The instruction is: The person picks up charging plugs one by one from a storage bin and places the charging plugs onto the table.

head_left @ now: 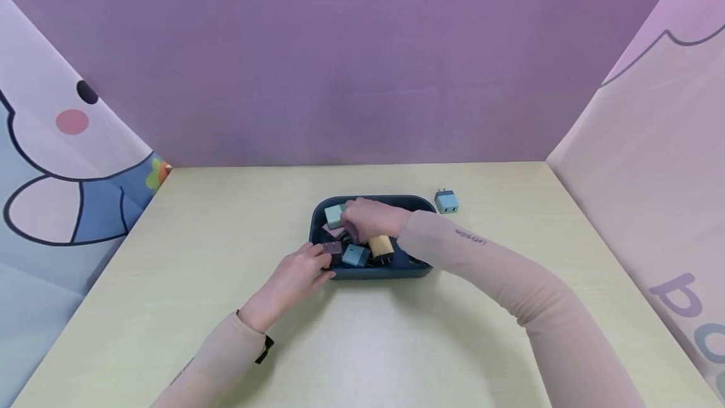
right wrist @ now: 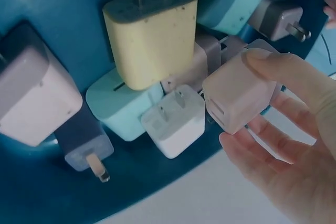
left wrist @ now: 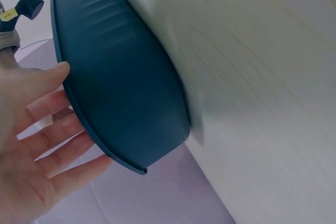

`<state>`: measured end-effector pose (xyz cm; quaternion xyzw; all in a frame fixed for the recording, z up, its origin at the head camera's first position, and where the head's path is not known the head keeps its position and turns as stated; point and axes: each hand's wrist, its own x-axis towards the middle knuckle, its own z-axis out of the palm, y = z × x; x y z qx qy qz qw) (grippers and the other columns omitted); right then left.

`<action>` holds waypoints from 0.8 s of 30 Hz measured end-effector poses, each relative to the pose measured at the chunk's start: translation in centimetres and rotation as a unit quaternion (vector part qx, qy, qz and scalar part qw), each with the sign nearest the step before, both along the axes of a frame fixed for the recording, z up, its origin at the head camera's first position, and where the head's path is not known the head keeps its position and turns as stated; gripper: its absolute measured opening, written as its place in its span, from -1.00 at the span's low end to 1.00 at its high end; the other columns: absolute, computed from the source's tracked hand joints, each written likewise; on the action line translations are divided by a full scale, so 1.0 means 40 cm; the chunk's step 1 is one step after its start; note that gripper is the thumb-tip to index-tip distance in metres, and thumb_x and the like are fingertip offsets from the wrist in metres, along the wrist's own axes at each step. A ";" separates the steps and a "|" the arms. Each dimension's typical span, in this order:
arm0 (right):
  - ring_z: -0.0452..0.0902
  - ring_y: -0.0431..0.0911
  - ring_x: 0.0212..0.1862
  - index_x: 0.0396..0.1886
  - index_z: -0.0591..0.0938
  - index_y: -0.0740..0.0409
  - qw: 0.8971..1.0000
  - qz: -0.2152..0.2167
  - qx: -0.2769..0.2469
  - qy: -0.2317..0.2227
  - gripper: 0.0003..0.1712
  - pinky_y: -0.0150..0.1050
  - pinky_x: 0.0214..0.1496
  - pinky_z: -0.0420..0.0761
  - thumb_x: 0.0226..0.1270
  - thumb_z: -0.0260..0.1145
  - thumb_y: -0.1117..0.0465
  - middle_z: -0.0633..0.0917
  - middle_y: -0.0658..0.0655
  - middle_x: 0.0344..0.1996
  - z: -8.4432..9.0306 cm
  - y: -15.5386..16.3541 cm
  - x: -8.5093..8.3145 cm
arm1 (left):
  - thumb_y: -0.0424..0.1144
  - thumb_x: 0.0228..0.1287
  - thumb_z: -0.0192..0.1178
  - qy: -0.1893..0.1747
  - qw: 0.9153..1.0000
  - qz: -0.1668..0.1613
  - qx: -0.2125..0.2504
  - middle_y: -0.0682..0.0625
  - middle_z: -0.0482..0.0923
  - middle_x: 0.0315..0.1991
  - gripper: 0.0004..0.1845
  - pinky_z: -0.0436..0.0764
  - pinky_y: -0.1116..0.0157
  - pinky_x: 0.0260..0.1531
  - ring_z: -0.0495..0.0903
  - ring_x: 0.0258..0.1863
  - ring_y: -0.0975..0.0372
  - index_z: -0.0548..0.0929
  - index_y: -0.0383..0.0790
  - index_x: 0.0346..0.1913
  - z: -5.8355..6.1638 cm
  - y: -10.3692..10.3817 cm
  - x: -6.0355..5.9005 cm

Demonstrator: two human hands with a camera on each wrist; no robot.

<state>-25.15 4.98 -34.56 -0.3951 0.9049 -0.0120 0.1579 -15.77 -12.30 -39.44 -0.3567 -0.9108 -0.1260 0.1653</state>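
Note:
A dark blue oval tub (head_left: 379, 274) holds several plug-in chargers. My left hand (head_left: 297, 274) grips its near left rim; in the left wrist view the thumb lies on the outer side and the fingers reach behind the rim. Over the tub, my right hand (head_left: 374, 218) holds a pink charger (right wrist: 239, 95) between thumb and fingers. Around it in the right wrist view lie a yellow charger (right wrist: 152, 43) with prongs up, a white charger (right wrist: 176, 121), a light blue charger (right wrist: 123, 103) and a pale pink one (right wrist: 39, 95).
One light blue charger (head_left: 447, 201) stands on the pale wooden table (head_left: 362, 345), just beyond the tub's far right corner. A purple cloth backdrop (head_left: 362, 62) rises behind the table, with printed cloths at both sides.

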 end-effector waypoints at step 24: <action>0.38 -0.12 -0.30 -0.33 0.59 0.15 0.998 -0.028 -0.033 0.035 -0.80 -0.32 -0.24 0.46 -0.02 0.33 0.36 0.49 0.07 -0.35 0.086 0.106 -0.036 | -0.25 -0.11 0.37 -0.015 1.000 0.006 0.004 0.05 0.41 -0.54 -0.82 0.39 0.40 -0.61 0.31 -0.55 0.27 0.54 -0.19 -0.56 0.009 0.009 0.003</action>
